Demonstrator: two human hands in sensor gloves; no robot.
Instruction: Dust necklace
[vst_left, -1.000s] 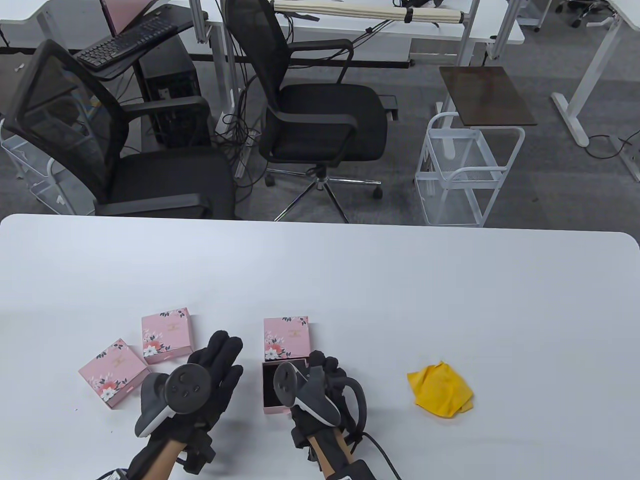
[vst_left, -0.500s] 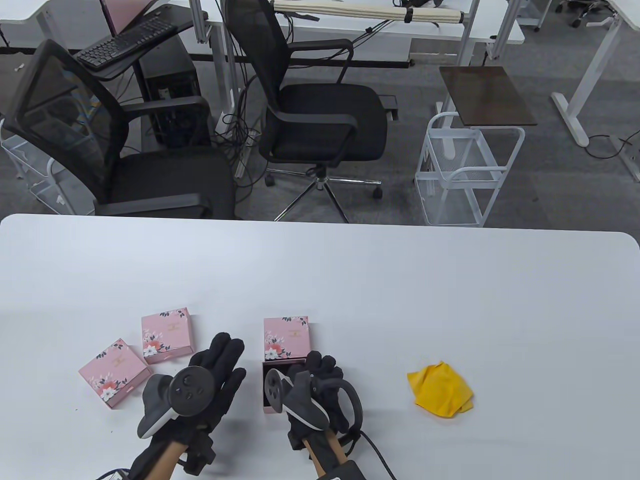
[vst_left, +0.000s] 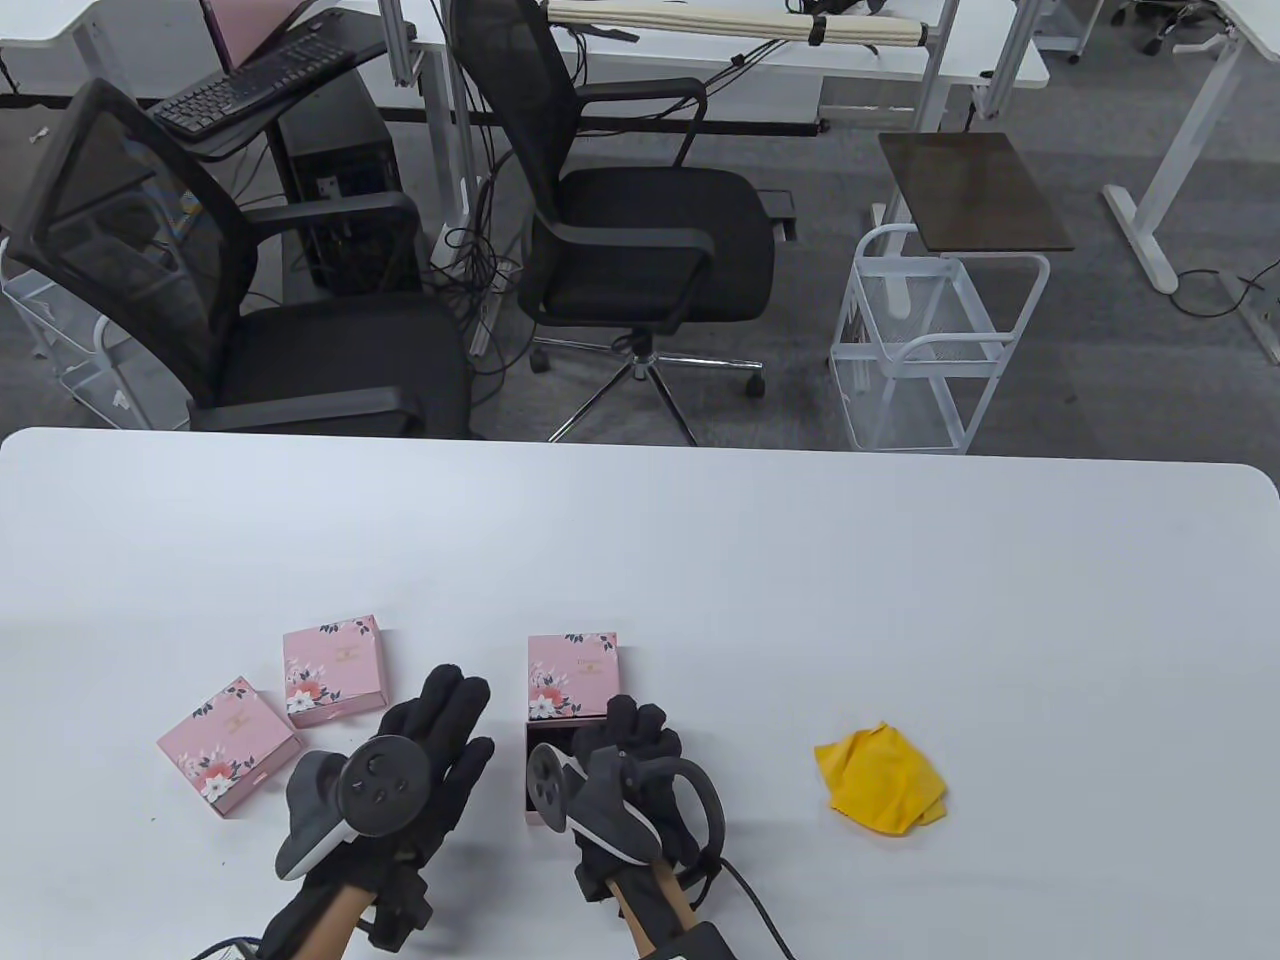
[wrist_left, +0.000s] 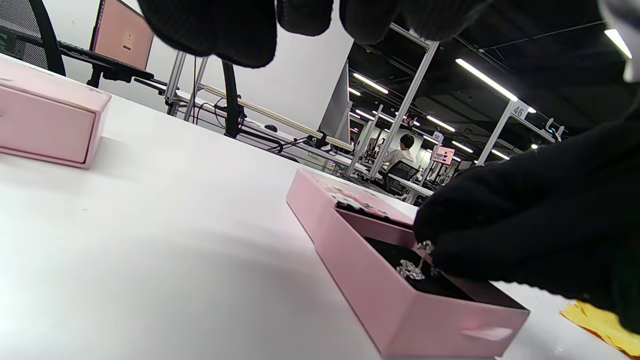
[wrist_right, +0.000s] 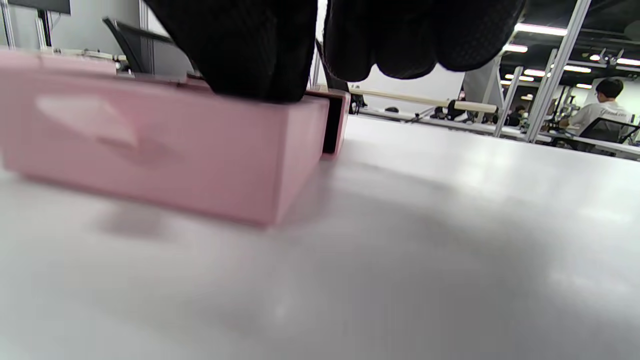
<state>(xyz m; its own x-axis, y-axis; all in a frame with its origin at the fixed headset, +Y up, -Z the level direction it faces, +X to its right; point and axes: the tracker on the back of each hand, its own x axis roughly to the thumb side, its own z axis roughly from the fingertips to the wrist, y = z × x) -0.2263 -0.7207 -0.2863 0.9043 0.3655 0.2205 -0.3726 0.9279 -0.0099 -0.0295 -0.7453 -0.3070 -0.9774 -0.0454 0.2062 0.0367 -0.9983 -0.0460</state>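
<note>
Right hand (vst_left: 630, 765) shifted left; fingers (wrist_left: 500, 225) pinch necklace (wrist_left: 415, 265).

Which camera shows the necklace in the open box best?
The left wrist view: the silver necklace lies on the open box's black lining, at the right hand's fingertips. The table and right wrist views hide it.

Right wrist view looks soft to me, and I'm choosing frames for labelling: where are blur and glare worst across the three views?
Right wrist view: the near table is blurred, with a glare patch on the pink box wall. Left wrist view: sharper, the necklace readable, ceiling lights flaring. Table view: evenly lit and sharp, soft shadows under both hands.
</note>
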